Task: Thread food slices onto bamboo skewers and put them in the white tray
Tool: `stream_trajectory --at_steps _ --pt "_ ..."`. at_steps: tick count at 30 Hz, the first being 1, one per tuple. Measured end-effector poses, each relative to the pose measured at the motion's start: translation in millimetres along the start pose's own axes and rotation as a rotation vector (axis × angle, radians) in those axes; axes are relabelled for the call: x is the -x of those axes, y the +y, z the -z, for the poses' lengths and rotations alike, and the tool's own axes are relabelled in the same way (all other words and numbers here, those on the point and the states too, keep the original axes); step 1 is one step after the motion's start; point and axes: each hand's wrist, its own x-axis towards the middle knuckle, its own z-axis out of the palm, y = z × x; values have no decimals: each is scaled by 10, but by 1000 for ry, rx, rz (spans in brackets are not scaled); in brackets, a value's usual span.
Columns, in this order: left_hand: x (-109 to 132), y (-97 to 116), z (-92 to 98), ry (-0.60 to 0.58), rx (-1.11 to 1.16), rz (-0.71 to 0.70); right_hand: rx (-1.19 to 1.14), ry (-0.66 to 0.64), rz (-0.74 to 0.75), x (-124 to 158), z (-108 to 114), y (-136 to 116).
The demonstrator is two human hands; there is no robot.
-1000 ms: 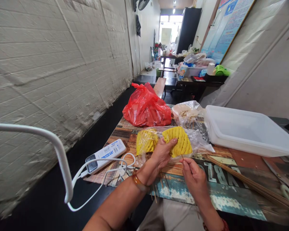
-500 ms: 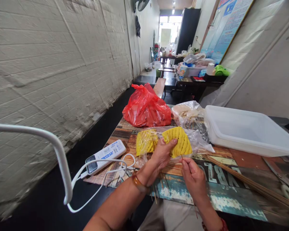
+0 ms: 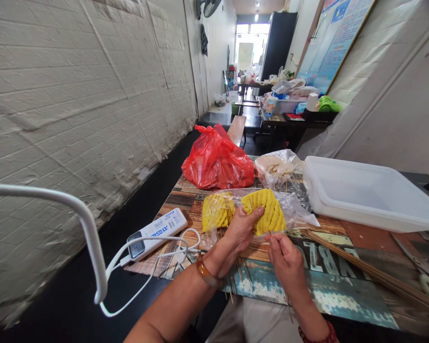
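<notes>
My left hand (image 3: 243,226) is closed on a yellow, slit food slab (image 3: 268,209), its thumb lying across the front. At the slab's lower edge, my right hand (image 3: 285,255) pinches a thin wooden skewer (image 3: 289,307), whose tail hangs below the palm. The skewer's tip is hidden at the slab. More yellow slabs (image 3: 214,212) lie in a clear plastic bag (image 3: 296,209) just left of my left hand. Several skewers (image 3: 239,269) stick out toward me from under my left wrist.
A red plastic bag (image 3: 218,159) stands behind the slabs, beside a clear bag of pale pieces (image 3: 277,166). A white tub (image 3: 364,209) is at right. Nearer lie a skewer bundle (image 3: 364,269) and scissors (image 3: 427,281). A power bank (image 3: 160,233) with a white cable lies left.
My right hand has moved slightly up and left, closer to the slab's lower edge, with the skewer. My left hand and the slab have barely moved.
</notes>
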Motion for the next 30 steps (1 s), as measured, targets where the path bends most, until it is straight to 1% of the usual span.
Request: stream_trajectory --at_steps 5,12,16,20,23,27,30 --pt "-8 41 16 12 -15 13 -13 -3 -4 7 5 13" --pt "-49 131 50 106 -24 17 41 -12 31 31 16 3" --pt "-71 122 75 105 -46 30 68 -7 77 31 23 -19" --pt "-61 117 76 97 -43 45 41 -1 70 37 9 -15" --pt "-48 122 68 100 -27 29 5 -8 75 49 3 -2" --pt "-49 127 56 132 -6 6 44 44 105 61 11 -13" --pt "-55 120 53 149 3 14 65 71 109 61 10 -27"
